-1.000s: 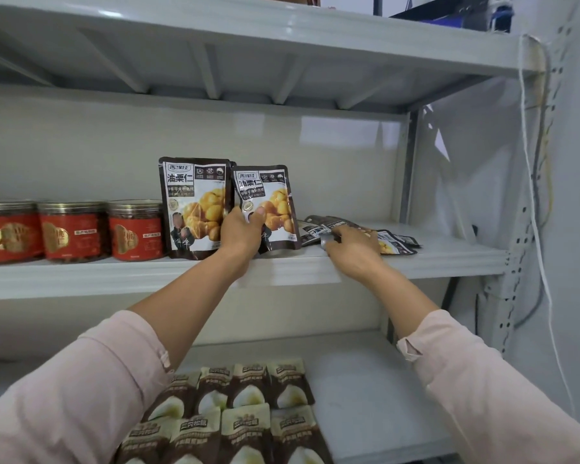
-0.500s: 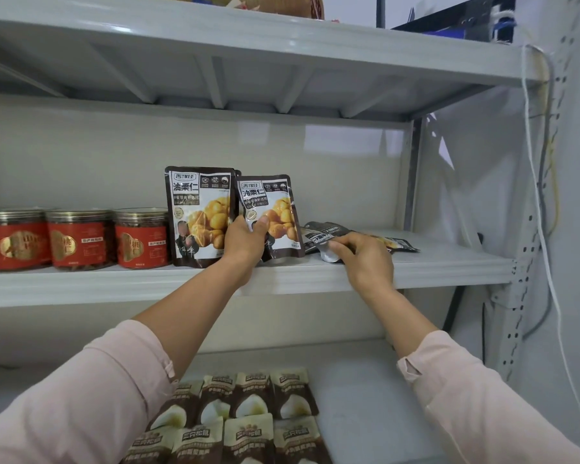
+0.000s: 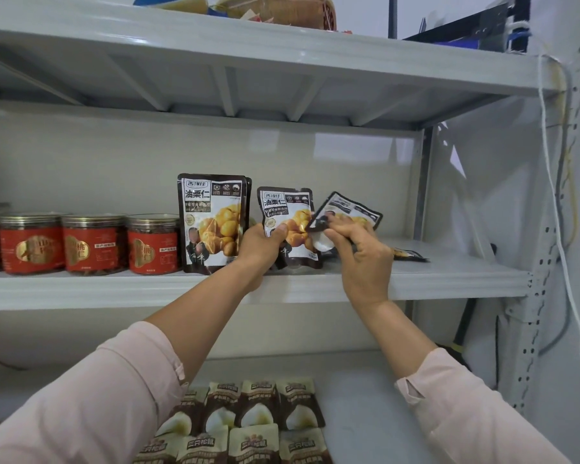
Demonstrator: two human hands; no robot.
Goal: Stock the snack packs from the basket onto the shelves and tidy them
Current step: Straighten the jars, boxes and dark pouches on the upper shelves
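1. We see dark chestnut packs printed with yellow kernels on the middle shelf: the tall pack upright, the smaller pack pinched upright by our left hand.
2. Our right hand grips a tilted pack (lifted off the shelf).
3. Right of it, the shelf lies mostly bare toward the upright post; the red jars crowd the left.

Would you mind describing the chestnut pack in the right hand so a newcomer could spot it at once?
Start at the middle shelf, where red jars sit at the left and dark chestnut packs stand in the centre. Just right of the upright pack steadied by the left hand, the right hand holds the tilted pack. It alone is lifted and slanted; its neighbours stand upright or lie flat.
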